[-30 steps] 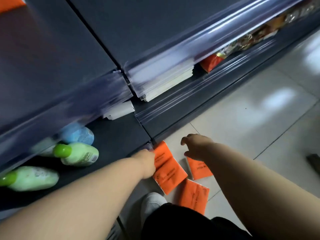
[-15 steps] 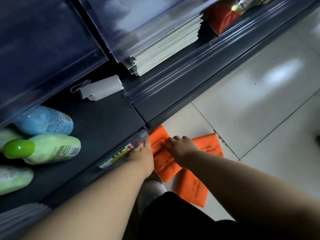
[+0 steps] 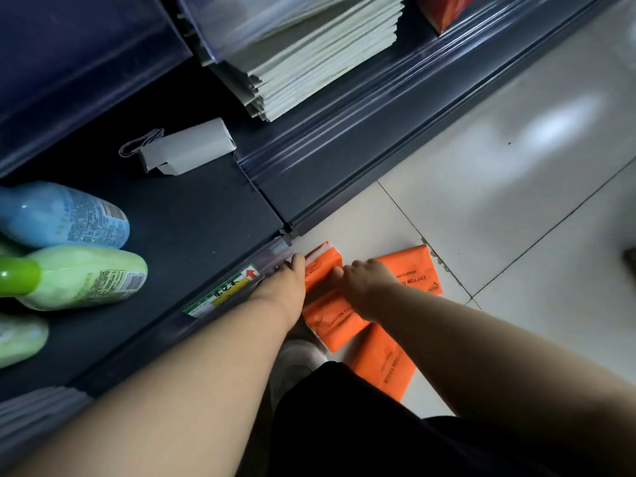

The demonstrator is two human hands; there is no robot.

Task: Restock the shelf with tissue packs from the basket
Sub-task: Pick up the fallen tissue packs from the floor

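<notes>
1. Head cam looks down at the floor (image 3: 499,166) in front of the bottom shelf (image 3: 192,218). Both arms reach down.
2. Four orange tissue packs lie on the floor tiles, none on the shelf. The top pack (image 3: 325,266) sits just beside the shelf's front corner, and the second pack (image 3: 335,321) is right below it and touching it.
3. The third pack (image 3: 416,273) is off to the right, partly under my right wrist. The fourth pack (image 3: 382,363) is nearest to me, next to the white shoe (image 3: 296,359).
4. The left hand (image 3: 289,273) is at the left edge of the top pack, up against the shelf lip. Its fingers point away from the cam and I can't tell if they grip.
5. The right hand (image 3: 364,280) is on the right side of the same pack with knuckles up and fingers bent down onto it. Whether that's a real hold, can't tell.
6. A price label (image 3: 223,292) runs along the shelf lip, just left of my left wrist.
7. On the shelf, a blue bottle (image 3: 65,215) and a green bottle (image 3: 79,277) lie on their sides at far left. A white box (image 3: 187,146) with a string loop sits further back.
8. The next bay to the right holds a paper stack (image 3: 309,63).
</notes>
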